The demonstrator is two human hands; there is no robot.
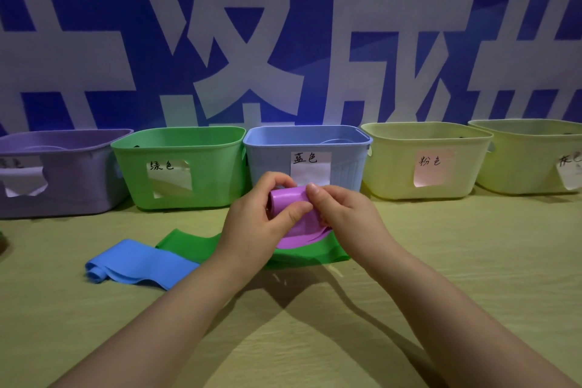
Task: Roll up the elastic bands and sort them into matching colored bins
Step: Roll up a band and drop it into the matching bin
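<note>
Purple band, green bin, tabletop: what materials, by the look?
The purple band looks like thin rubber or latex: matte, rolls tightly, drapes limp. The green bin: moulded plastic, smooth with a slight sheen, rounded rim. The tabletop: pale wood or wood-look laminate; grain shows, can't tell which.

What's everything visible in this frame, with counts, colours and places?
purple bin: one, far left of row
green bin: one, second from left
blue bin: one, middle
yellow bins: two, right end
paper labels: five, white or pinkish, one on each bin front
purple band: one, partly rolled, held above table
green band: one, flat under the hands
blue band: one, front left, left end curled
table: one, light wood
backdrop: blue, white characters
left hand: grips the roll
right hand: fingers pinch the roll
</note>
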